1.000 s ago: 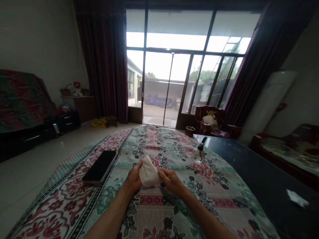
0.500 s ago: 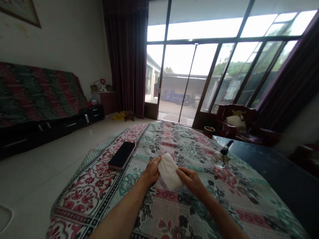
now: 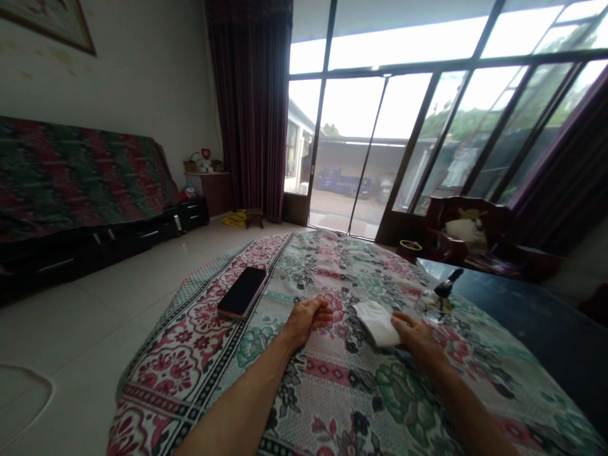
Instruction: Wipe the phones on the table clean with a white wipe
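A folded white cloth (image 3: 377, 323), perhaps a paper tissue, is pinched at its right edge by my right hand (image 3: 412, 332), thumb on top. Left of it, over the flowered tablecloth (image 3: 342, 399), my left hand (image 3: 306, 321) holds nothing. Its fingers are loosely bent and apart from the cloth. Beyond my left hand, to the left, a dark-screened phone (image 3: 242, 292) lies flat. A clear glass bottle with a black top (image 3: 434, 304) stands just past my right hand.
A dark tabletop (image 3: 517, 310) adjoins on the right. Behind it stands a wooden armchair (image 3: 468, 231) with a cushion. A covered television (image 3: 80, 177) rests on a low black cabinet (image 3: 137, 237) at left. Glass doors (image 3: 351, 152) are ahead, and a small stool (image 3: 254, 217) is by the curtain.
My left hand has let go of the white cloth. My right hand has carried it to the right, away from my left hand. The view has shifted slightly.
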A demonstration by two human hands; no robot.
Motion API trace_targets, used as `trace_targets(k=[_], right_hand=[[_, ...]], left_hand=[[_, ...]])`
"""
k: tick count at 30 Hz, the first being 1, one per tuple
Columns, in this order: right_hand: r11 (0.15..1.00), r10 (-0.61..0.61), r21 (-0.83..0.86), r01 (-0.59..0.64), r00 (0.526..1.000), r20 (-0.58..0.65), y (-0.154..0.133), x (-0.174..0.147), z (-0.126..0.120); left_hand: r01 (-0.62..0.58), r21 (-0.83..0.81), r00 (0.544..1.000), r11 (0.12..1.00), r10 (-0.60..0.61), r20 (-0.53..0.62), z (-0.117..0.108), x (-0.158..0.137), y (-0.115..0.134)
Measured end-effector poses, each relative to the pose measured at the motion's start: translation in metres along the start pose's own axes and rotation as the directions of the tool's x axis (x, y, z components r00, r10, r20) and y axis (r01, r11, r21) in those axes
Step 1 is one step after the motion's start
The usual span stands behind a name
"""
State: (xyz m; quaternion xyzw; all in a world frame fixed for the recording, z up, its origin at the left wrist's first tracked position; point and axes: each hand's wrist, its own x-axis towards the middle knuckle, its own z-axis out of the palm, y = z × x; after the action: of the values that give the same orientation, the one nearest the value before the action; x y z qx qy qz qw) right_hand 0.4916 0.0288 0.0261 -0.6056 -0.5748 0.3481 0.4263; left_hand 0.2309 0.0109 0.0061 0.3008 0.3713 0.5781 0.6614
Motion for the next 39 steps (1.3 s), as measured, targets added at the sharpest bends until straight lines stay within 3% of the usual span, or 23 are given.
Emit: trace_targets(k=[3,8,11,14,16,19,21,24,26,29,31,32,34,36,39], right_hand=[[0.981,0.185,0.051,-0.185,0.983,-0.001,0.001,0.002,-0.004],[0.987,0.151,0.072,-0.145,0.985,-0.085,0.002,0.006,-0.008],[0.969,0.111,-0.204,-0.142,0.982,-0.154,0.006,0.010,-0.013],[0.793,-0.092,-0.609,-0.030,0.981,-0.169,0.012,0.011,-0.016],[0.670,-0.343,-0.733,0.113,0.924,-0.171,0.014,0.008,-0.013],[0.567,-0.657,-0.746,0.350,0.739,-0.152,0.013,0.001,-0.001],[0.515,-0.762,-0.696,0.500,0.640,-0.104,0.010,-0.005,0.012],[0.463,-0.819,-0.591,0.660,0.574,0.000,0.005,-0.014,0.034],[0.463,-0.820,-0.514,0.722,0.569,0.060,0.001,-0.019,0.050],[0.513,-0.788,-0.401,0.759,0.601,0.131,-0.012,-0.024,0.077],[0.561,-0.754,-0.325,0.761,0.632,0.180,-0.025,-0.025,0.102],[0.584,-0.739,-0.283,0.760,0.643,0.200,-0.032,-0.025,0.116],[0.642,-0.701,-0.212,0.737,0.676,0.228,-0.048,-0.022,0.149],[0.697,-0.662,-0.132,0.704,0.704,0.257,-0.064,-0.017,0.184],[0.771,-0.593,-0.064,0.634,0.751,0.291,-0.084,-0.006,0.233]], left_hand=[[0.009,0.006,1.000,1.000,-0.009,0.003,-0.001,0.001,0.000],[0.002,0.069,0.999,0.998,-0.005,0.046,-0.003,0.002,-0.002],[-0.003,0.133,0.998,0.991,-0.006,0.068,-0.005,0.003,-0.004],[-0.040,0.179,0.997,0.983,0.028,0.068,-0.005,0.002,-0.005],[-0.092,0.246,0.995,0.965,0.083,0.050,-0.003,0.001,-0.004],[-0.182,0.431,0.981,0.884,0.194,0.016,0.001,-0.001,0.000],[-0.214,0.524,0.966,0.824,0.257,-0.009,0.001,-0.001,0.006],[-0.239,0.626,0.930,0.742,0.361,-0.073,-0.009,-0.003,0.025],[-0.246,0.713,0.877,0.657,0.463,-0.125,-0.024,-0.008,0.044],[-0.213,0.837,0.791,0.504,0.592,-0.155,-0.056,-0.024,0.075],[-0.009,0.992,0.730,0.124,0.679,-0.078,-0.078,-0.036,0.091],[0.109,0.994,0.723,0.000,0.687,-0.079,-0.088,-0.042,0.096],[0.280,0.951,0.740,-0.133,0.660,-0.126,-0.105,-0.051,0.101],[0.345,0.917,0.770,-0.199,0.618,-0.155,-0.117,-0.056,0.099],[0.354,0.907,0.797,-0.227,0.581,-0.166,-0.125,-0.058,0.094]])
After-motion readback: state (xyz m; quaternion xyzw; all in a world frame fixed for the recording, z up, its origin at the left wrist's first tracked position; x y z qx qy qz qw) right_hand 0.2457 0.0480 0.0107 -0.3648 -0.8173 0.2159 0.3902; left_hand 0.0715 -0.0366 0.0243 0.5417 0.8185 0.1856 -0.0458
